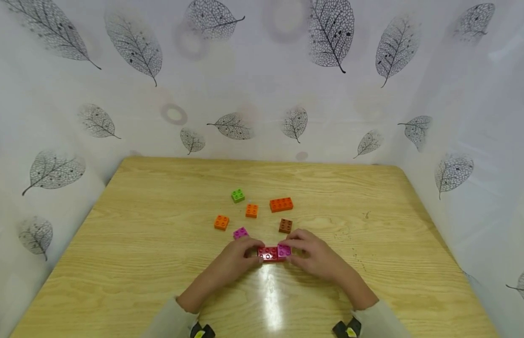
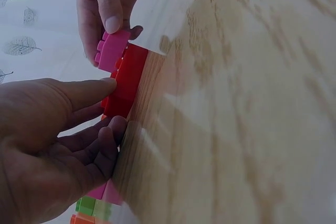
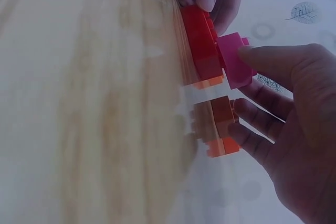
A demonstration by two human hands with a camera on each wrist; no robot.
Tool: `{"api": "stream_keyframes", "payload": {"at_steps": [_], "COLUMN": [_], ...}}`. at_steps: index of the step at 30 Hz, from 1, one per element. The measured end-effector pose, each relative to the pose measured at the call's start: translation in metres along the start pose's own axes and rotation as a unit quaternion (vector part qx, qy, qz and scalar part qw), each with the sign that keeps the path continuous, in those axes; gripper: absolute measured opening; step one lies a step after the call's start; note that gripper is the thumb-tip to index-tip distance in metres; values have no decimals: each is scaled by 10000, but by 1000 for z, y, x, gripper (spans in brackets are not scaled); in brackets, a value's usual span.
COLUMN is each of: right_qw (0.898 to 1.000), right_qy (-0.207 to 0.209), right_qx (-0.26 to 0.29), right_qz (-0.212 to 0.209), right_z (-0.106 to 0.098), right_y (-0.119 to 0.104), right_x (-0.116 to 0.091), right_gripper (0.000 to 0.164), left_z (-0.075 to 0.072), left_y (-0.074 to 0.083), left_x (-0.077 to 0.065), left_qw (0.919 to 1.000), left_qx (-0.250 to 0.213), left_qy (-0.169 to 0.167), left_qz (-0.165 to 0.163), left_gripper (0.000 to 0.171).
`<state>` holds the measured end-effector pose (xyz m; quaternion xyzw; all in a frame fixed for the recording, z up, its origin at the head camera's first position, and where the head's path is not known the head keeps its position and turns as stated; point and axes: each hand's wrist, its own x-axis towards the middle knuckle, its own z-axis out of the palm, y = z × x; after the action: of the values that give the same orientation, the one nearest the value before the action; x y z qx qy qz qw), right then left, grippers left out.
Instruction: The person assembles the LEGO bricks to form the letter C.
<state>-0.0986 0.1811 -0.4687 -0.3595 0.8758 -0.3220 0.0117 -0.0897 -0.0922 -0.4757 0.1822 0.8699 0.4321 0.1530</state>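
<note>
A long red building brick lies on the table in front of me. My left hand grips its left end between thumb and fingers. With thumb and fingers my right hand pinches a small pink brick over the red brick's right end. In the right wrist view the pink brick sits slightly tilted on the studs, with a narrow gap beneath part of it. Another pink brick lies just beyond the left hand. Beyond the right fingers is a brown brick.
Farther back on the wooden table lie two small orange bricks, one nearer and one farther, a green brick and a long orange-red brick. A leaf-patterned curtain surrounds the table's back and sides.
</note>
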Motion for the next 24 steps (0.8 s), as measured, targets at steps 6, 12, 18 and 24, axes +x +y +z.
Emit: {"api": "stream_keyframes", "payload": {"at_steps": [6,12,18,24], "right_qw": [9999,9994,9961,9909], "right_qy": [-35,-115,-316,-466], "right_qx": [70,256,471,767], "right_qz": [85,184,675,1004], "right_z": [-2,-4,-5,-2], "right_y": [-3,-4,-2,0], "right_x": [1,4,5,7], "right_gripper": [40,37,37,40], "left_z": [0,0,0,1], "left_y": [0,0,-1,-2], "left_x": [0,0,0,0], "left_qw": [10000,10000,10000,10000], "left_qx": [56,43,-48,-62], "left_qy": [20,36,9,0], "left_qz": [-13,-8,-18,-7], "left_gripper": [31,31,31,31]}}
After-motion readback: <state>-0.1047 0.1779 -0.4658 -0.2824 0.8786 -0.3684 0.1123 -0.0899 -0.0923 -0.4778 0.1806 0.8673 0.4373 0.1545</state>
